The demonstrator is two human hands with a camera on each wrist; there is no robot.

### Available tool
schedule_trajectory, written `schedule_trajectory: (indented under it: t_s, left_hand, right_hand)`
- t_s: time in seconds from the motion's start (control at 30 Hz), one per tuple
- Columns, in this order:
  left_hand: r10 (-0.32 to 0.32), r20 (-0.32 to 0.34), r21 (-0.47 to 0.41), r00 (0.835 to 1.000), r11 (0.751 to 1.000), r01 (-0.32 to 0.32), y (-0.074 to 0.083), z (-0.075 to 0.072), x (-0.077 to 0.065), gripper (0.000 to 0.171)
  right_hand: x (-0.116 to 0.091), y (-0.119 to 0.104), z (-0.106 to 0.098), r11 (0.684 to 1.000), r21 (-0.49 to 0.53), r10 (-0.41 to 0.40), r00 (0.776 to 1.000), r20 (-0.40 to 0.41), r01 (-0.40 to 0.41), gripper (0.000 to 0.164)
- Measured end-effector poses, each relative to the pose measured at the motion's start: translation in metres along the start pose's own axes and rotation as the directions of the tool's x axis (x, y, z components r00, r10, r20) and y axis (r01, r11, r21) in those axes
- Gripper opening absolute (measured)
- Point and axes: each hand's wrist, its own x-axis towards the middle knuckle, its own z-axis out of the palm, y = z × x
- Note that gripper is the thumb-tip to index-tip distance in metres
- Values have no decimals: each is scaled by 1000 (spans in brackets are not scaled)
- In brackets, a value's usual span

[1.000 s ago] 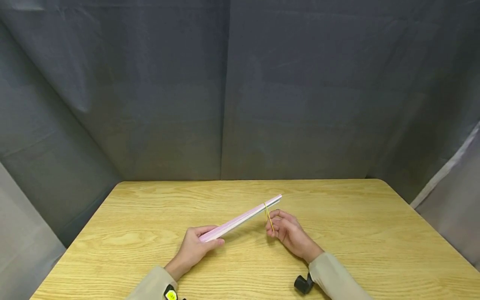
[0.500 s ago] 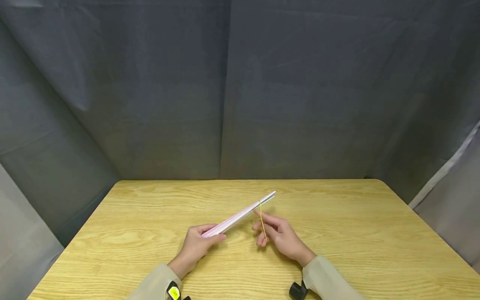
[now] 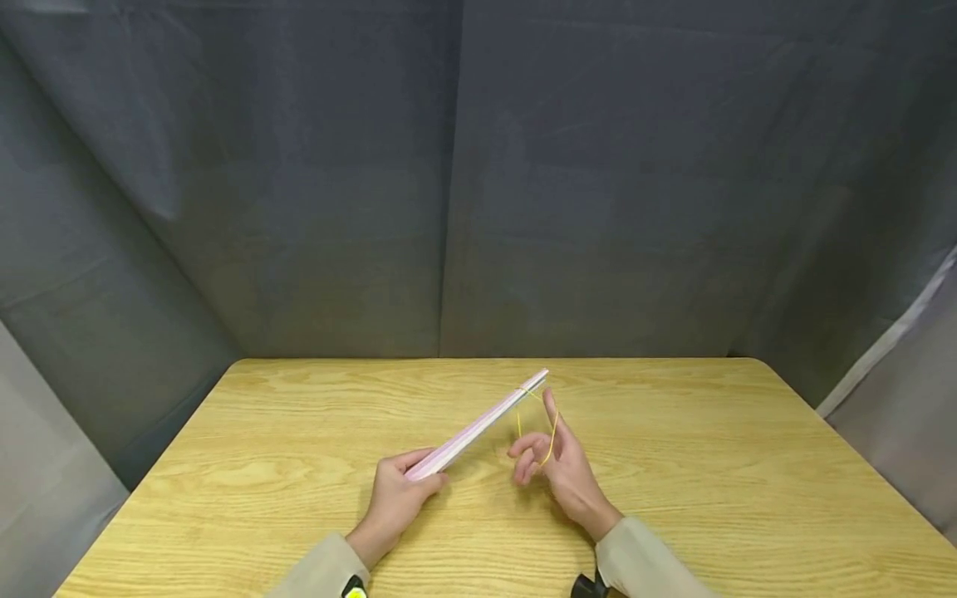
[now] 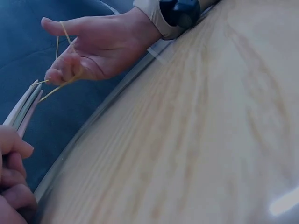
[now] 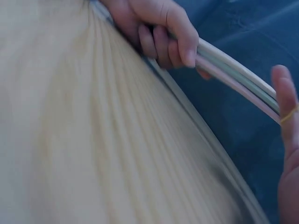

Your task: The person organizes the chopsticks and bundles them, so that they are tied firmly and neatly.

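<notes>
My left hand [image 3: 394,501] grips one end of a bundle of long thin pastel sticks [image 3: 476,425], which slants up to the right over the table. Pink, pale green and white sticks [image 5: 238,74] lie side by side in the right wrist view. A yellow rubber band [image 3: 555,436] loops round the bundle near its far end. My right hand [image 3: 571,477] holds the band stretched: one digit is raised inside it, and the other fingers curl against it. In the left wrist view the band [image 4: 58,87] runs from the stick tips to the right hand [image 4: 100,46].
Both hands are over a wood-grain table [image 3: 748,473]. Dark grey curtains [image 3: 598,183] hang behind it and at the sides. A black wrist device [image 3: 588,586] sits by the right sleeve.
The right hand has turned, raising a digit inside the rubber band and spreading the loop wider. The bundle's far end has moved slightly left and up; the left hand keeps its grip.
</notes>
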Motion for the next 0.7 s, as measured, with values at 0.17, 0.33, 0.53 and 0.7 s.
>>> schedule_trajectory:
  t_s: [0.17, 0.33, 0.53, 0.7]
  left_hand:
    - [38, 3, -2, 999, 999, -38, 1, 2, -1, 41]
    - [68, 59, -14, 996, 998, -67, -3, 0, 3, 40]
    - [79, 223, 3, 972, 997, -82, -12, -14, 13, 40]
    - [122, 334, 57, 934, 987, -150, -12, -24, 16, 37]
  right_hand:
    - [1, -3, 10, 943, 329, 67, 997, -42, -50, 77]
    - [2, 2, 4, 766, 640, 50, 998, 39, -64, 76]
    - [2, 1, -18, 437, 866, 11, 965, 264, -242, 87]
    - [2, 0, -42, 541, 762, 64, 921, 385, -356, 95]
